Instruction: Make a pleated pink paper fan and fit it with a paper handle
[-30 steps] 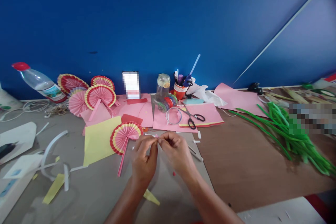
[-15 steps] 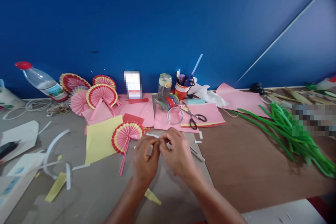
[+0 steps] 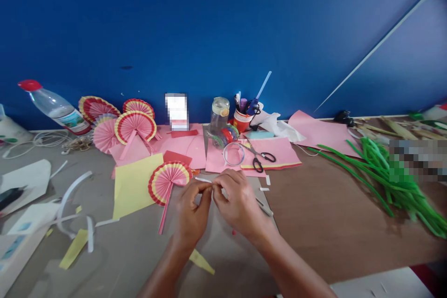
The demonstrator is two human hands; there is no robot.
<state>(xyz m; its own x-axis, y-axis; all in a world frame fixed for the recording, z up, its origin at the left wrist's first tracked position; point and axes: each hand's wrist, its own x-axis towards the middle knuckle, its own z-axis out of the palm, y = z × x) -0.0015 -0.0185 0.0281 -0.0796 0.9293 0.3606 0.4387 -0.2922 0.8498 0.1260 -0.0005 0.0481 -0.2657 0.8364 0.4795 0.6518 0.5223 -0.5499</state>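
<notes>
My left hand (image 3: 193, 212) and my right hand (image 3: 238, 202) meet fingertip to fingertip over the grey table (image 3: 139, 251), both pinched on a tiny piece between them that is too small to name. Just left of my left hand lies a pink paper fan with a red and yellow rim (image 3: 168, 179), partly on a yellow sheet (image 3: 132, 186). A small white strip (image 3: 203, 179) lies just beyond my fingertips.
More paper fans (image 3: 134, 126) lean at the back left near a tipped water bottle (image 3: 56, 107). Pink sheets (image 3: 268, 151), scissors (image 3: 260, 157), a clear tape ring (image 3: 233, 153), a jar (image 3: 219, 114) and a pen cup (image 3: 240, 118) sit behind my hands. Green stems (image 3: 387, 177) cover the brown table at right.
My hands stay pinched together and have shifted slightly away from me; the view has drifted a little.
</notes>
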